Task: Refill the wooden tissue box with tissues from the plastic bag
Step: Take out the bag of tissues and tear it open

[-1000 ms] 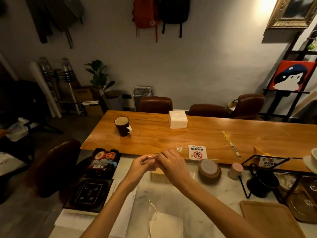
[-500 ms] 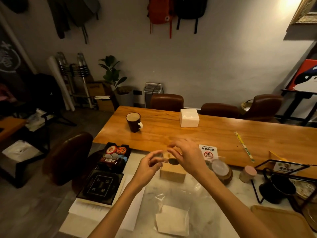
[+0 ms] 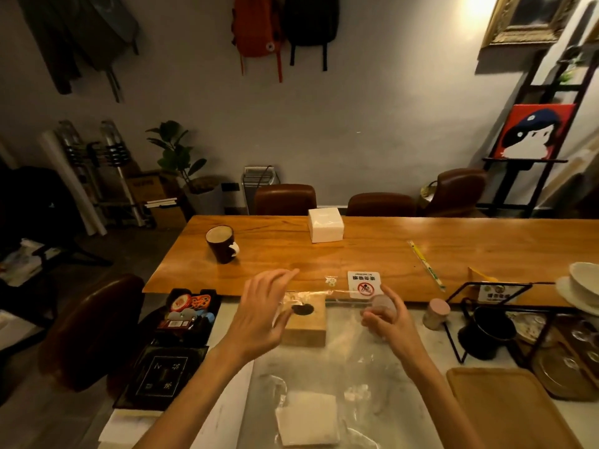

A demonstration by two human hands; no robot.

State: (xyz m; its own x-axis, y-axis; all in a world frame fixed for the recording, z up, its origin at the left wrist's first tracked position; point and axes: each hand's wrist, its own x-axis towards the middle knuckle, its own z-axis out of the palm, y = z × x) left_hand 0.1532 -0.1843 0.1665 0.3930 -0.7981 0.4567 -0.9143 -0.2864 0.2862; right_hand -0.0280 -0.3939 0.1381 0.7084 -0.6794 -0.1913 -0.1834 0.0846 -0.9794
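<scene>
So both hands are hanging over the marble counter (image 3: 324, 367), apart from each other, w/ the clear bag (image 3: 350, 348) stretching between them. Left hand (image 3: 262, 314) is sitting just left of the wooden box (image 3: 306, 320), fingers spread and loose, thumb side near a crumpled bit of plastic at the box's top left corner; can't tell if it's actually pinching that plastic or only touching it. Right hand (image 3: 387, 319) is curling its fingers round the bag's upper edge, gripping plastic, to the right of the box and in front of a round wooden coaster thing that's mostly hidden.

Box is standing upright on the counter near its far edge, dark oval hole facing up, nothing poking out of it. Tissues (image 3: 308, 418) are lying as a flat white stack inside the bag, at the near end, well apart from the box and closer to the person.

Behind the counter the long table (image 3: 356, 254) is carrying a dark mug (image 3: 222, 243), a white tissue pack (image 3: 325, 225) and a small no-smoking card (image 3: 363, 284). Left of the counter a black tray (image 3: 188, 311) of colourful bits is sitting over a dark menu-like board. Right side: pink-lidded jar (image 3: 437, 313), black kettle (image 3: 487, 332) on a wire stand, wooden tray (image 3: 505, 413) near the edge.
</scene>
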